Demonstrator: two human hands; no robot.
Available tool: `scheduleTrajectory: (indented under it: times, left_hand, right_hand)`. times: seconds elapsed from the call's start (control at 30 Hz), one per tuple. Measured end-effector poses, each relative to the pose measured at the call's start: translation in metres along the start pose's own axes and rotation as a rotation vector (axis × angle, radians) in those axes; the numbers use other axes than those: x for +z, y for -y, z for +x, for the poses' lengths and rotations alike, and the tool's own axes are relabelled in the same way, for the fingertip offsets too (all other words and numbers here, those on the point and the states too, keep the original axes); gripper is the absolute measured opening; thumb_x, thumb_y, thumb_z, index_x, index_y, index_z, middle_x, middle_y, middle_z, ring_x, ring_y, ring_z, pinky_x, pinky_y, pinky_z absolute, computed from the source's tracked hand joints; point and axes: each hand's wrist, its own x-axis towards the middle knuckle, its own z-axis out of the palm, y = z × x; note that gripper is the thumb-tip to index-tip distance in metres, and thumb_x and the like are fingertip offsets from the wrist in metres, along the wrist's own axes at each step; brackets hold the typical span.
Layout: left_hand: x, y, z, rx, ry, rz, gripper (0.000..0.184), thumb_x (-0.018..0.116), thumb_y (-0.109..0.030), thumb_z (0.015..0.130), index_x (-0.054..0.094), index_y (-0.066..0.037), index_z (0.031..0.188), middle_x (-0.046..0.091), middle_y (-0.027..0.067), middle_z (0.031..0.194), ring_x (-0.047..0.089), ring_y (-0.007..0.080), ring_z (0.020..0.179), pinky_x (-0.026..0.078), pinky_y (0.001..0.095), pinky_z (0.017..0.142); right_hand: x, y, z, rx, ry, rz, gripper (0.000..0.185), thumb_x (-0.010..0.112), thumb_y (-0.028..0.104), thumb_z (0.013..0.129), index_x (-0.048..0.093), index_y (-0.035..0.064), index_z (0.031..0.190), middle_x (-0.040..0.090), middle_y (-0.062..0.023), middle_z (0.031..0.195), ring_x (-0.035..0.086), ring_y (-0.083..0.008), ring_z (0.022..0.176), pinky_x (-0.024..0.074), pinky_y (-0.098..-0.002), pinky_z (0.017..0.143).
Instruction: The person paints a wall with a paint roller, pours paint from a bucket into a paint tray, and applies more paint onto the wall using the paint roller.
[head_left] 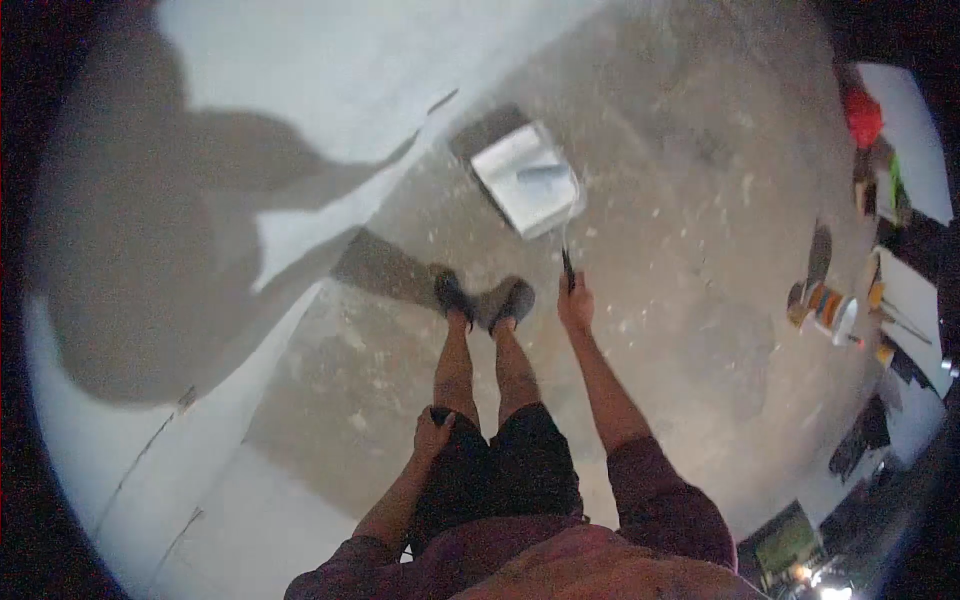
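1. Head view — and the right hand (575, 305) is wrapped round the black handle (568, 268) of a white dustpan (525, 185), out ahead of the shoes (515, 300), over the floor (690, 250); whether it touches down, can't tell.
2. Looks light and stiff, probably plastic, not fragile — the broad face could be slippery, so that handle is the place to grip.
3. Over to the left hand (432, 432), at the hem of the black shorts (530, 460); whether it pinches cloth, can't tell.
4. Counting up: one dustpan, two hands, two dark shoes, one orange-and-white container (833, 312) off right, one blurred red item (863, 117).
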Motion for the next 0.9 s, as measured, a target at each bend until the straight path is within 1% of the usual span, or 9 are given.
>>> scheduleTrajectory:
  times: [0.1,0.17,0.27,0.4,0.47,0.53,0.67,0.8,0.9]
  left_hand:
    - [-0.028,-0.014,-0.026,0.037,-0.059,-0.054,0.069,0.066,-0.048,0.08,0.05,0.003,0.124,0.057,0.0275,0.115,0.052,0.0414,0.113,0.041,0.0444,0.099]
    - [-0.049,-0.021,-0.056,0.308,-0.072,-0.076,0.053,0.061,-0.041,0.085,0.056,-0.002,0.121,0.061,0.0236,0.11,0.056,0.0397,0.109,0.042,0.0442,0.098]
    - [-0.049,0.0,-0.049,0.26,-0.068,-0.192,0.043,0.057,-0.037,0.089,0.059,-0.007,0.119,0.062,0.019,0.111,0.057,0.0386,0.108,0.042,0.044,0.098]
    - [-0.043,0.048,-0.026,0.743,-0.194,0.16,0.042,0.058,-0.037,0.089,0.059,-0.008,0.119,0.063,0.0163,0.113,0.058,0.033,0.107,0.044,0.0413,0.096]
    - [-0.069,0.051,-0.045,0.909,-0.312,0.363,0.042,0.058,-0.038,0.089,0.06,-0.008,0.119,0.063,0.015,0.114,0.059,0.0307,0.107,0.044,0.0403,0.096]
    - [-0.097,0.057,-0.077,0.372,-0.06,-0.413,0.043,0.058,-0.039,0.09,0.059,-0.007,0.119,0.062,0.0149,0.116,0.059,0.0281,0.108,0.046,0.0391,0.093]
    - [-0.112,0.147,-0.114,0.308,-0.141,-0.497,0.044,0.058,-0.038,0.091,0.057,-0.005,0.12,0.059,0.0153,0.121,0.059,0.0281,0.107,0.047,0.0397,0.09]
    - [-0.105,0.236,-0.203,0.458,-0.218,-0.476,0.047,0.059,-0.038,0.091,0.055,-0.003,0.123,0.06,0.0133,0.119,0.059,0.0257,0.105,0.049,0.0386,0.087]
    - [-0.13,0.313,-0.284,0.245,-0.267,-0.676,0.05,0.059,-0.038,0.091,0.052,-0.002,0.125,0.06,0.0134,0.119,0.06,0.0238,0.103,0.049,0.0365,0.087]
  right_hand:
    - [-0.075,0.031,-0.089,-0.212,-0.12,0.073,0.051,0.052,0.042,0.093,0.046,0.0019,0.124,0.065,-0.024,0.084,0.064,-0.0428,0.077,0.0502,-0.0498,0.063]
    - [-0.11,0.049,-0.121,-0.211,0.045,0.17,0.052,0.054,0.038,0.092,0.044,0.0001,0.127,0.065,-0.0256,0.09,0.064,-0.0417,0.082,0.05,-0.0484,0.067]
    - [-0.135,0.083,-0.157,-0.418,-0.17,0.23,0.035,0.055,0.034,0.094,0.048,-0.0007,0.091,0.053,-0.0119,0.061,0.052,-0.0199,0.054,0.0418,-0.0347,0.049]
    - [-0.134,0.1,-0.167,-0.551,-0.041,0.371,0.036,0.052,0.037,0.096,0.05,0.0014,0.09,0.052,-0.007,0.059,0.054,-0.0152,0.051,0.0423,-0.0319,0.047]
    - [-0.149,0.131,-0.205,-0.269,0.17,0.435,0.034,0.05,0.037,0.097,0.051,0.0032,0.091,0.051,-0.0024,0.06,0.055,-0.012,0.049,0.0441,-0.0299,0.044]
    - [-0.163,0.161,-0.261,-0.36,0.136,0.515,0.033,0.05,0.036,0.097,0.052,0.0027,0.091,0.052,-0.0027,0.061,0.054,-0.0119,0.049,0.0449,-0.0299,0.043]
    - [-0.139,0.182,-0.339,-0.752,0.001,0.554,0.031,0.05,0.032,0.097,0.053,0.002,0.092,0.052,-0.0041,0.062,0.052,-0.0108,0.048,0.0454,-0.0287,0.042]
    - [-0.092,0.179,-0.376,-0.803,-0.07,0.496,0.03,0.051,0.03,0.096,0.053,0.0004,0.095,0.058,-0.0129,0.069,0.056,-0.0233,0.056,0.0473,-0.0389,0.056]
    - [0.011,0.181,-0.426,-0.861,-0.197,0.203,0.03,0.051,0.029,0.094,0.053,-0.0001,0.099,0.06,-0.0189,0.08,0.06,-0.0324,0.074,0.0457,-0.0456,0.067]
